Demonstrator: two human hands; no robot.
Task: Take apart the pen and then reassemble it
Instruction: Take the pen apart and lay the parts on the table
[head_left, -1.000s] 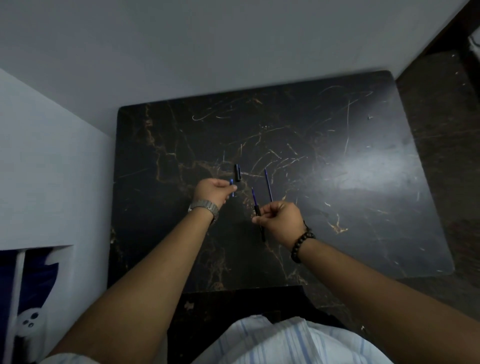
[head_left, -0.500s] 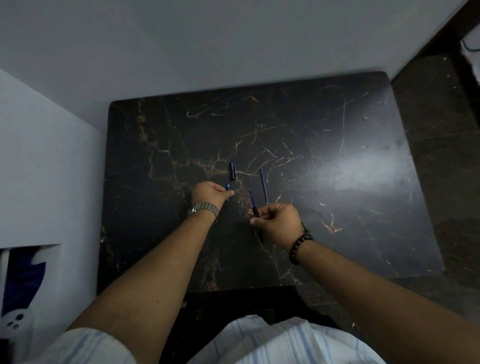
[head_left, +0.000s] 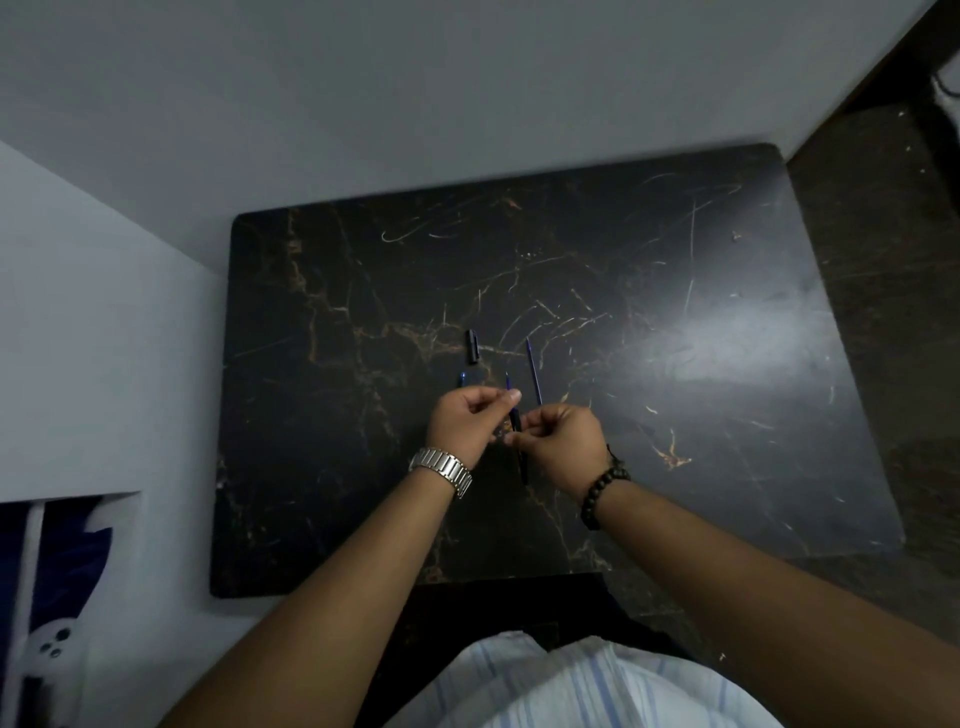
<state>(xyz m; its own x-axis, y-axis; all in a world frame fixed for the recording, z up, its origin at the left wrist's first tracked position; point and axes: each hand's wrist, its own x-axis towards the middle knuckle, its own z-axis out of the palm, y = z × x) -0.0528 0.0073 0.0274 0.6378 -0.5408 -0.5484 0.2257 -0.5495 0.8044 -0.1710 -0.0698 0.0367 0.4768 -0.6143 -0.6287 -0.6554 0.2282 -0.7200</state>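
Pen barrel (head_left: 516, 431) is held above the dark marble table (head_left: 675, 415), pinched between both hands. Right hand (head_left: 563, 441) grips its middle with fingers curled; left hand (head_left: 467, 421) pinches near the upper end. Black cap (head_left: 472, 345) and thin refill (head_left: 534, 371) lie on the table just beyond.

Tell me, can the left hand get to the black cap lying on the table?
Probably yes. The black cap lies bare on the table just beyond the left hand, nothing between them, though that hand is pinching the pen barrel now.

cap (head_left: 472, 345) on table (head_left: 675, 441), refill (head_left: 534, 371) to its right
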